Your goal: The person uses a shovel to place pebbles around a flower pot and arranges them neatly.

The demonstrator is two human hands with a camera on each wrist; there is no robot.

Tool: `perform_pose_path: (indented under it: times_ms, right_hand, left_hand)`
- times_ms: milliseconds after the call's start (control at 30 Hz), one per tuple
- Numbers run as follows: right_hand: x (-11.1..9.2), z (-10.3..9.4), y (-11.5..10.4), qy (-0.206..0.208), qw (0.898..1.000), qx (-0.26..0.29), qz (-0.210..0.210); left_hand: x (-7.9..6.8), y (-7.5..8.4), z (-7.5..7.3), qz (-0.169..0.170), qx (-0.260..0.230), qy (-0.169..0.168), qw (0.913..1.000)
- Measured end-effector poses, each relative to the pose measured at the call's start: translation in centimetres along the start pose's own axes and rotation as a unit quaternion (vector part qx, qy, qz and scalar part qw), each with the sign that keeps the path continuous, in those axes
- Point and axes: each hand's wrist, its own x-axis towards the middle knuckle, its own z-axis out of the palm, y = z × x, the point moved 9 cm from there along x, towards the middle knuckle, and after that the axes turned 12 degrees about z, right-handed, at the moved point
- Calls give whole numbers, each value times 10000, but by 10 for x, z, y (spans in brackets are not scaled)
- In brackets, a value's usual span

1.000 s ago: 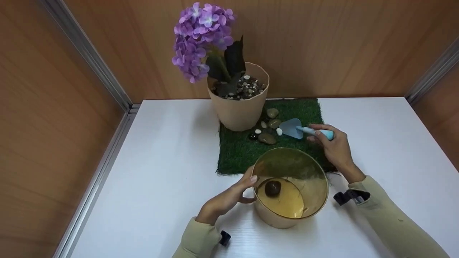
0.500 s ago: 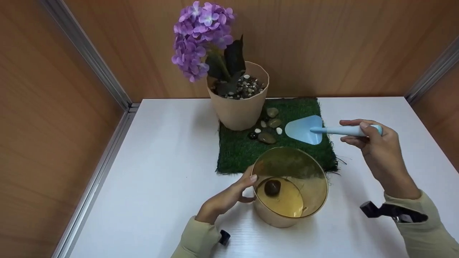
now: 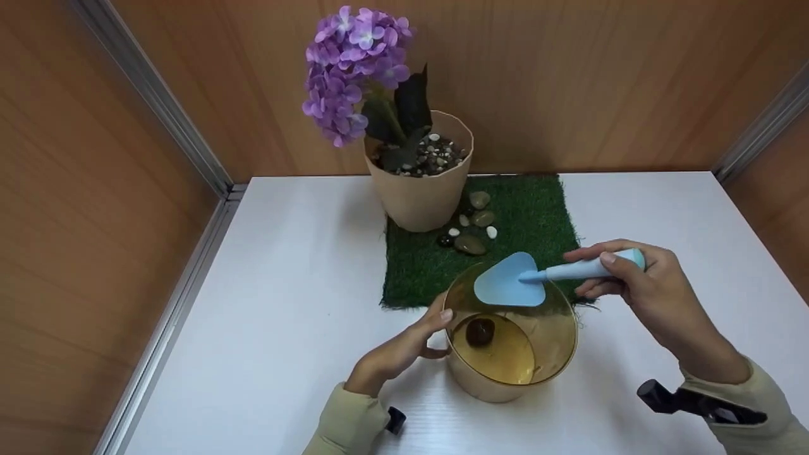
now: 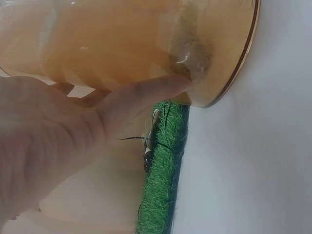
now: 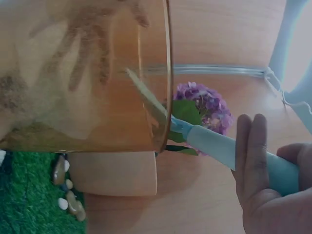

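My left hand [image 3: 399, 347] grips the side of a see-through amber tub [image 3: 493, 393], thumb at the rim and fingers spread along the outer wall. A dark, round stone-like lump [image 3: 480, 332] lies on the tub's bottom. My right hand [image 3: 657, 297] holds a light blue toy trowel [image 3: 510, 283] by its handle [image 5: 212, 146], thumb on one side and fingers on the other. The trowel's blade dips just past the rim into the tub's mouth; in the right wrist view it shows through the amber wall [image 5: 83, 117]. Nothing shows on the blade.
Behind the tub lies a green artificial grass mat [image 3: 531, 208]. Several pebbles [image 3: 471, 244] rest on it beside a beige pot [image 3: 420, 202] with a purple hydrangea [image 3: 360, 63]. A wooden panel [image 3: 569, 82] closes the back of the white table [image 3: 284, 284].
The right hand first drew the trowel back rightward from the pebbles, then brought it left and toward the viewer, over the tub's mouth. The left hand and tub stayed put.
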Motion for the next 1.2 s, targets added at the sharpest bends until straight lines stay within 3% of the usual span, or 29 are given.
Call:
perform_pose_path:
  times_ms: [167,400,600,733,867,1067,1200]
  right_hand:
    - [5,17,6,-163,9918,-1262,148]
    - [10,42,21,-550,9772,-1998,457]
    - [14,65,33,-984,9522,-2843,523]
    - [14,76,35,-1067,9301,-3500,313]
    - [14,87,38,-1245,9165,-3790,286]
    - [16,94,41,-1426,9117,-3839,330]
    - [16,93,42,-1541,9190,-3581,589]
  left_hand:
    - [0,0,0,24,-13,-22,10000]
    - [0,1,0,39,14,-19,10000]
    - [-1,0,0,-51,-60,19,10000]
    - [-1,-1,-1,-67,-2,35,10000]
    - [0,-2,-1,-71,34,29,10000]
    - [0,-3,-1,-93,2,29,10000]
    - [0,-2,-1,-90,38,35,9999]
